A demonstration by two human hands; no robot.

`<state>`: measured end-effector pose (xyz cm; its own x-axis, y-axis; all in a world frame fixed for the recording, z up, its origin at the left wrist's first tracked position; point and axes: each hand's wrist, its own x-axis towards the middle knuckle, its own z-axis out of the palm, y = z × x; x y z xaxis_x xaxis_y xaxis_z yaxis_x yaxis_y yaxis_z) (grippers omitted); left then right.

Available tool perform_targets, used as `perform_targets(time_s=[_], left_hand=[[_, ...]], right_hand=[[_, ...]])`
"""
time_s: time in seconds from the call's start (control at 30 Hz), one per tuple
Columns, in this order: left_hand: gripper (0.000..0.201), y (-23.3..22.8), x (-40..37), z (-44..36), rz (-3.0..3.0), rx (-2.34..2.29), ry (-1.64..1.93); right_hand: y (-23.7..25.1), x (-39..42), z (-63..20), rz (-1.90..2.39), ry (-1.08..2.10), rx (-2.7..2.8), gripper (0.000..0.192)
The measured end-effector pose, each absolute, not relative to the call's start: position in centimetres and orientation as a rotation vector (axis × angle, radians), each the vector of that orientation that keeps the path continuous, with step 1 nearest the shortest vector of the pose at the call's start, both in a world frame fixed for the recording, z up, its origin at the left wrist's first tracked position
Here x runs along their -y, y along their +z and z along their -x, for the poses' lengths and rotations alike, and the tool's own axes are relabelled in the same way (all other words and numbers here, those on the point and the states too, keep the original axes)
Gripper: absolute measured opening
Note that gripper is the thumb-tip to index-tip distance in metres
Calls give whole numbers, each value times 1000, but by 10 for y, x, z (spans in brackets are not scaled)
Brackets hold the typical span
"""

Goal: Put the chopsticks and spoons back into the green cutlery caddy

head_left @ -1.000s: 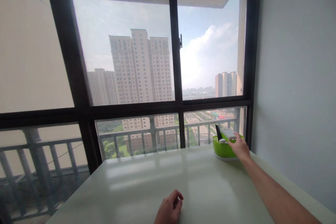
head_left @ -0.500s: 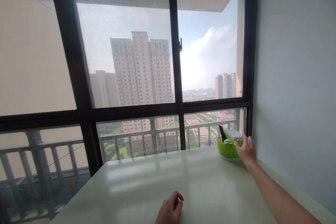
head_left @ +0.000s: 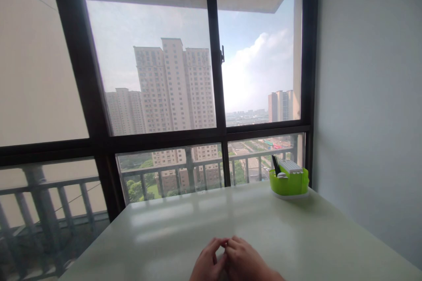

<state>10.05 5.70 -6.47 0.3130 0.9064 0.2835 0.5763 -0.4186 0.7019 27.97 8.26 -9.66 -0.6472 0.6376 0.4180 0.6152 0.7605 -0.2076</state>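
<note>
1. Head view: from where I stand, the left hand rests at the bottom centre of the frame, its fingers loosely bent and released, with a gap between thumb and forefinger.
2. The right hand lies just beside it, toward the lower right, the two touching at the fingertips. Its fingers are bent too, but the palm is hidden, so I can't tell whether they close on anything.
3. The green basket stands upright at the right of the frame, below mid-height, on the far corner of the table, well apart from both hands.
4. A black stick leans up from the basket's left side; a white piece sits below it, and a pale ridged block fills the top right.
5. Behind, I see the window, with a railing and a tower outside.
6. The wall takes up the right edge.
</note>
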Motion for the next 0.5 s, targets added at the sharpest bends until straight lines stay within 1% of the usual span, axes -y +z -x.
perform_targets(time_s=[0.1, 0.27, 0.5], left_hand=[[32, -61, -55, -103, -2058, -1339, 907], [25, -63, -54, -105, -2039, -1352, 865], [24, -68, -54, -105, -2061, -1359, 857]], right_hand=[[-96, -84, -287, 943, 64, 2472, 31], [-95, -83, -294, 984, 40, 2495, 22], [-102, -82, -291, 1014, -14, 2491, 24]])
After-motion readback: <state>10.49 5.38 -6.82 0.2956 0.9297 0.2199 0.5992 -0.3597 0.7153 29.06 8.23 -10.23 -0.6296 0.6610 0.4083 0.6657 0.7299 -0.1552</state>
